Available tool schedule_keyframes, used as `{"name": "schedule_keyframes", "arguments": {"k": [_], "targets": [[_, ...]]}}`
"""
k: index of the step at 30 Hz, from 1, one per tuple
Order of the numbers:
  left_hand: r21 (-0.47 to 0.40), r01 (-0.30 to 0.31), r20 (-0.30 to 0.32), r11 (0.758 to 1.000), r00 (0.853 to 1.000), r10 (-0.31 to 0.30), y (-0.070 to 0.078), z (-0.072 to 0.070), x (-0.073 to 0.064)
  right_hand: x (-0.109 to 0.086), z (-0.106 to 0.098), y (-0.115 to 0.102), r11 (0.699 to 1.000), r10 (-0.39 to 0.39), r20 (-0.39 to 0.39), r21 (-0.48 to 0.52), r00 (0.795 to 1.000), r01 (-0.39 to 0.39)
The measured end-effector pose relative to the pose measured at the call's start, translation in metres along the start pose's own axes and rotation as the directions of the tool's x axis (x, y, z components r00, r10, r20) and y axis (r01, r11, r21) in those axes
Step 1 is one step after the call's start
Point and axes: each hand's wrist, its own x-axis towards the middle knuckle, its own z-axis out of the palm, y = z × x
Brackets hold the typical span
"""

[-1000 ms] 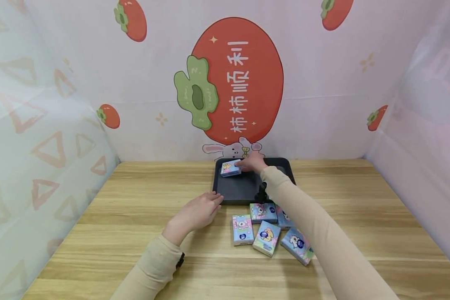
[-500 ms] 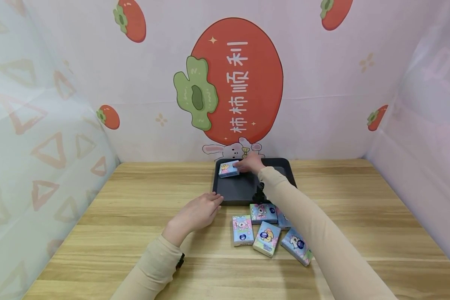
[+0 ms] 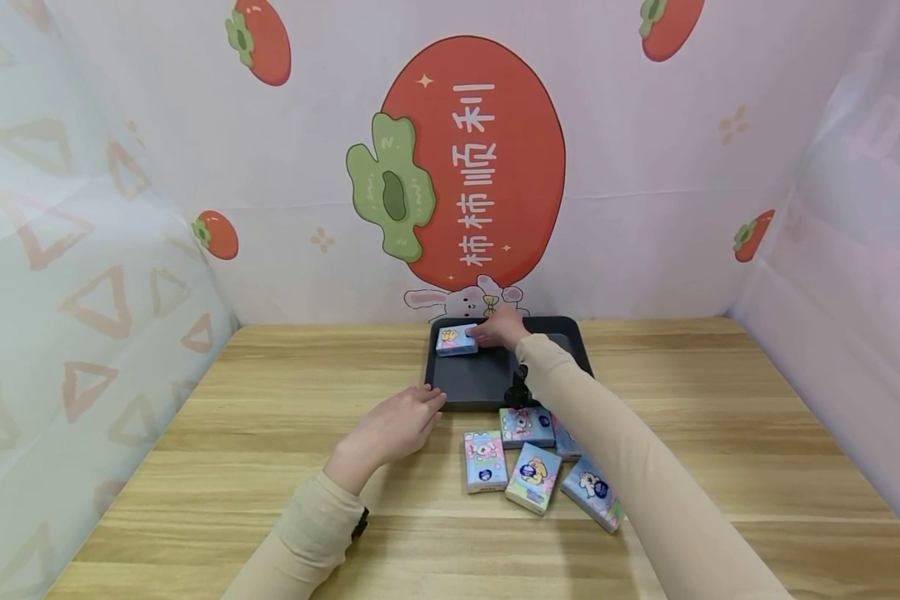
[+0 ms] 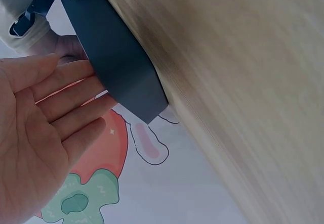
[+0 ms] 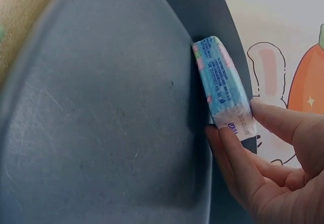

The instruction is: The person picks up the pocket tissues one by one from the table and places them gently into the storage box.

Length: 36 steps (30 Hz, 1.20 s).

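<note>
A dark baking tray (image 3: 472, 382) lies at the back of the wooden table. In its back left corner is a small blue and pink tissue pack (image 3: 455, 341), which my right hand (image 3: 501, 326) pinches at its right end. The right wrist view shows the thumb on one side of the pack (image 5: 221, 80) and fingers on the other, close to the tray wall. My left hand (image 3: 403, 421) touches the tray's front left corner. In the left wrist view its fingers (image 4: 76, 100) lie nearly straight against the tray's outer side.
In front of the tray lie several similar tissue packs, among them one upright-facing pack (image 3: 484, 461), a slanted pack (image 3: 534, 477) and another pack (image 3: 594, 492) beside my right sleeve. The right forearm partly covers one pack (image 3: 567, 439). A printed backdrop (image 3: 637, 250) rises behind the table.
My right hand has shifted slightly left with the tissue pack, which now sits a little further into the tray's back left corner. The left hand stays in place.
</note>
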Motion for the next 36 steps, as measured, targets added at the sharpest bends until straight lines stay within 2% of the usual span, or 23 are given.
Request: {"name": "schedule_keyframes", "arguments": {"k": [4,15,22,36], "targets": [[0.003,0.005,0.003,1.0,1.0,-0.005,-0.0005,0.0011,0.0,0.003,0.0018,0.0009,1.0,0.027,-0.002,-0.004,1.0,-0.027],[-0.003,-0.012,-0.01,1.0,1.0,0.012,-0.0013,0.0017,-0.0001,0.0041,0.0043,0.0004,0.998,0.038,-0.012,-0.043,0.999,-0.038],[0.012,-0.041,-0.036,0.999,0.999,0.041,-0.0016,0.0015,0.0008,0.0063,0.0033,0.001,0.999,0.038,0.016,-0.039,0.999,-0.037],[0.001,-0.015,-0.013,1.0,1.0,0.015,-0.0007,0.0008,0.0009,0.0061,0.004,-0.0005,0.995,0.034,-0.001,-0.097,0.999,-0.034]]}}
